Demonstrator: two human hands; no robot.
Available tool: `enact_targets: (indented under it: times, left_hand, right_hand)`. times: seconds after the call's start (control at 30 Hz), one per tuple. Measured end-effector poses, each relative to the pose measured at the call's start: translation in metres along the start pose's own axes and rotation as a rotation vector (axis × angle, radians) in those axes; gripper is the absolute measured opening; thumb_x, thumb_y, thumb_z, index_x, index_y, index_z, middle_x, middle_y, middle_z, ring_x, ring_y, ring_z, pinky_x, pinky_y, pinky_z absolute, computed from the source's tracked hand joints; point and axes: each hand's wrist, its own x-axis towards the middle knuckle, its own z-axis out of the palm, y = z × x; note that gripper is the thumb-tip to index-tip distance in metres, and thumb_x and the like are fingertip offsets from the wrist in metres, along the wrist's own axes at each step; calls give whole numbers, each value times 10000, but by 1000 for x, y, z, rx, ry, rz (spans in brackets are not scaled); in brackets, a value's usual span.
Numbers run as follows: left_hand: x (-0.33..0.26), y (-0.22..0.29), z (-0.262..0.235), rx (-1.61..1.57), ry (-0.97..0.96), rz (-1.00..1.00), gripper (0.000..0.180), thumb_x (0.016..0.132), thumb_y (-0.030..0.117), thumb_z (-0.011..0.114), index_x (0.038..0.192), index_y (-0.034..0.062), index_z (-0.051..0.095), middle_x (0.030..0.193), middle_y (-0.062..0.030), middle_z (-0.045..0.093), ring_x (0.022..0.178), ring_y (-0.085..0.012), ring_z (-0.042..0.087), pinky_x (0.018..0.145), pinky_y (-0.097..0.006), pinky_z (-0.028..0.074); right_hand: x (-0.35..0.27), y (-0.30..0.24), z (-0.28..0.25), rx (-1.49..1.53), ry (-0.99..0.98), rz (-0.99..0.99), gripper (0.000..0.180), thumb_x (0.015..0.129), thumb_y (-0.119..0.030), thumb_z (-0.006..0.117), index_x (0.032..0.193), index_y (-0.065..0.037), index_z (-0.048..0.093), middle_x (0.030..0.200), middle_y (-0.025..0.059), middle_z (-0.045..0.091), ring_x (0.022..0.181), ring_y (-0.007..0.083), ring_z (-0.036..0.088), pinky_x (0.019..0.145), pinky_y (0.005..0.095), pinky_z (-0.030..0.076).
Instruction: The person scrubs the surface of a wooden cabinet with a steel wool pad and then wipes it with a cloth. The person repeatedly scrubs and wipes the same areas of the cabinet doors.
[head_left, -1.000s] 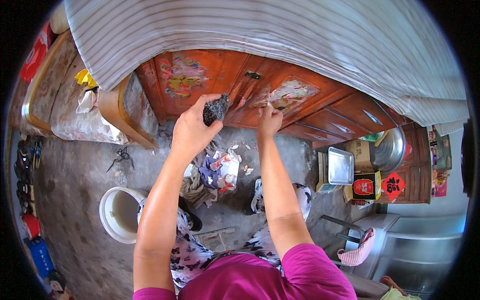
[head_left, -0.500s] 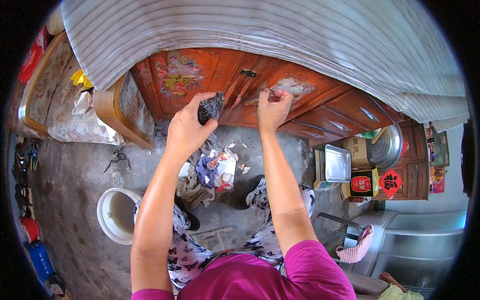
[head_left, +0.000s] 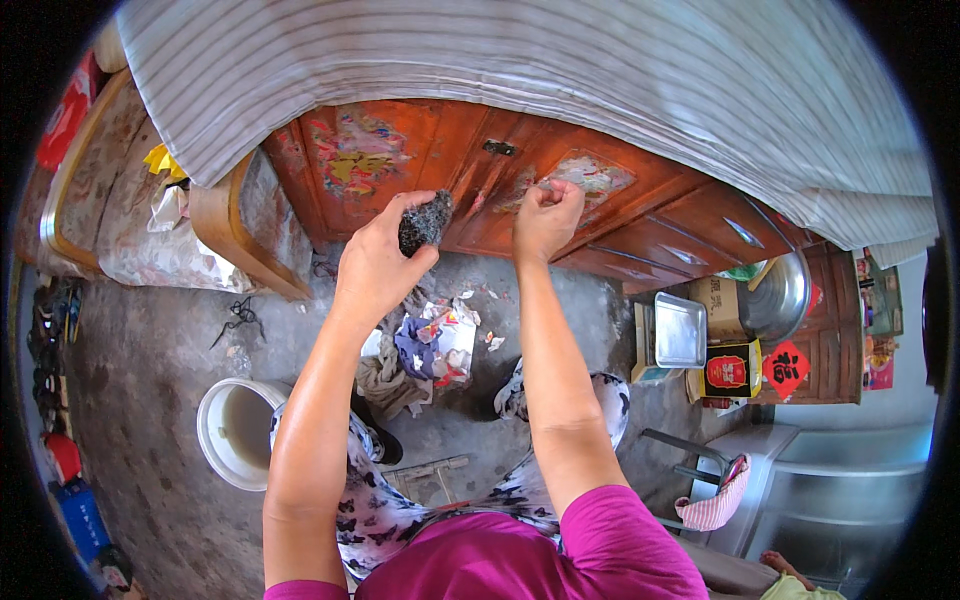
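My left hand [head_left: 376,255] is closed round a dark grey, wiry scouring pad [head_left: 424,224], held in front of a reddish-brown wooden cabinet [head_left: 430,140]. To its right, my right hand [head_left: 548,218] is up at the cabinet with the fingers pinched together; whatever they hold, if anything, is too small to make out. Just beyond those fingers is a door panel with a pale, patchy paper remnant [head_left: 597,178]. On the left door a multicoloured, torn picture remnant [head_left: 358,150] still clings to the wood.
Paper scraps and rags [head_left: 420,350] lie on the concrete floor between my feet. A white bucket of murky water [head_left: 212,440] stands at left, below a floral sofa [head_left: 160,260]. A striped cloth [head_left: 450,50] overhangs the cabinet. Metal trays [head_left: 681,330] and boxes sit right; another person's foot shows lower right.
The view has shifted slightly. My left hand and the scouring pad have turned a little, and my right hand stays pinched near the same panel.
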Motion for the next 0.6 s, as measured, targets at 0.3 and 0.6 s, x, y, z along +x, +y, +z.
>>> enact_targets:
  times: [0.3,0.6]
  left_hand:
    - [0,-4,1,10,4,15,567,799,142,737,1355,170,633,1059,-189,753,995,-400,726,885,-454,563]
    - [1,-6,6,13,-12,15,567,802,135,739,1358,169,634,1068,-179,759,1008,-390,729,891,-451,564]
  right_hand:
    - [6,-3,-13,-39,-55,-18,219,823,-196,818,948,-72,687,901,86,749,822,265,716,819,398,551]
    - [5,-9,-9,-131,6,-45,167,787,-200,814,891,-131,704,764,5,743,762,210,707,900,391,476]
